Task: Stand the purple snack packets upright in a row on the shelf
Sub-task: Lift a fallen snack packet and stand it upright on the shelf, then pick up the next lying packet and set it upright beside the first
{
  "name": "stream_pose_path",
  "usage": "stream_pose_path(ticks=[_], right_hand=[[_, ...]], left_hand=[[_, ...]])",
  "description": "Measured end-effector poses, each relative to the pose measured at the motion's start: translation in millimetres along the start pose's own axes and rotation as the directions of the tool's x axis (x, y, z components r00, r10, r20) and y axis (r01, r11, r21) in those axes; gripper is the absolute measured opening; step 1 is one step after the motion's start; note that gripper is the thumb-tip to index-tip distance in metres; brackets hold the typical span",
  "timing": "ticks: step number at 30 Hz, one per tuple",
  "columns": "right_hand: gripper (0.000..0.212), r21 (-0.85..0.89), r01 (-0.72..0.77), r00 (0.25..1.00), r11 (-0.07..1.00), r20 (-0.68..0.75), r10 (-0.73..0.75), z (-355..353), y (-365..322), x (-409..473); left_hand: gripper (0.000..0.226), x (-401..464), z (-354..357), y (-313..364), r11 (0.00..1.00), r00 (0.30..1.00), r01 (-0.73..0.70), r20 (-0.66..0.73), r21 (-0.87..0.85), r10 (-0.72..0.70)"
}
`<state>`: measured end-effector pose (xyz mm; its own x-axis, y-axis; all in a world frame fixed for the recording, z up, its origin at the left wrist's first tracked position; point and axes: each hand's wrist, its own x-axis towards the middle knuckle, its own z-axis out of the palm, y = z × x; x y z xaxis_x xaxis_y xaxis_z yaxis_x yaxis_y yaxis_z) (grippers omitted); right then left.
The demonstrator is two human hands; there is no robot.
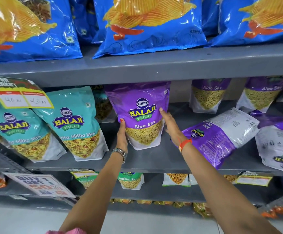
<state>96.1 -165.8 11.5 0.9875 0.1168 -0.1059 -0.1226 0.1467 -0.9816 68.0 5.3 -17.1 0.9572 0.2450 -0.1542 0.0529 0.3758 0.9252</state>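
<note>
A purple Aloo Sev packet (139,105) stands upright on the grey middle shelf (154,159). My left hand (122,135) presses its left edge and my right hand (170,125) presses its right edge, so both hold it. Just right of my right wrist a second purple packet (221,132) lies flat, back side up. A third (277,142) lies flat at the far right. Two more purple packets (208,95) (262,93) stand upright at the back of the shelf.
Two teal Khatta Mitha Mix packets (76,124) (22,132) lean upright left of the held packet. Blue chip bags (150,22) fill the shelf above. A yellow price tag (20,98) hangs at the left. Smaller snack packets (130,180) sit on the lower shelf.
</note>
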Motion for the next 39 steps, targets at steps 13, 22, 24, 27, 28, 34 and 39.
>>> stream_pose_path(ticks=[13,22,24,27,28,34,39], right_hand=[[0.041,-0.012,0.035,0.997,0.999,-0.072,-0.035,2,29,-51],[0.024,-0.068,0.038,0.999,0.997,0.000,-0.038,-8,30,-67],[0.023,-0.120,0.058,0.997,0.991,0.055,-0.052,-22,28,-66],[0.051,-0.279,0.122,0.991,0.952,-0.014,-0.131,-52,23,-66],[0.052,-0.357,0.139,0.983,0.924,-0.060,-0.171,-63,21,-65],[0.033,-0.703,0.209,0.942,0.680,-0.042,-0.333,-114,8,-46],[0.031,-0.935,0.163,0.965,0.314,0.085,-0.249,-136,0,-26]], left_hand=[[0.043,-40,-6,-20,0.999,0.994,-0.035,-0.102,-0.013,0.034],[0.042,-58,-4,-17,0.996,0.984,-0.093,-0.151,-0.010,0.090],[0.044,-72,0,-26,0.973,0.915,-0.222,-0.332,0.056,0.228],[0.041,-109,17,-57,0.912,0.713,-0.323,-0.569,0.253,0.410],[0.038,-120,25,-71,0.906,0.692,-0.312,-0.585,0.287,0.424],[0.032,-161,93,-141,0.888,0.890,0.402,-0.325,0.224,-0.321],[0.023,-175,150,-153,0.702,0.679,0.705,0.185,0.104,-0.710]])
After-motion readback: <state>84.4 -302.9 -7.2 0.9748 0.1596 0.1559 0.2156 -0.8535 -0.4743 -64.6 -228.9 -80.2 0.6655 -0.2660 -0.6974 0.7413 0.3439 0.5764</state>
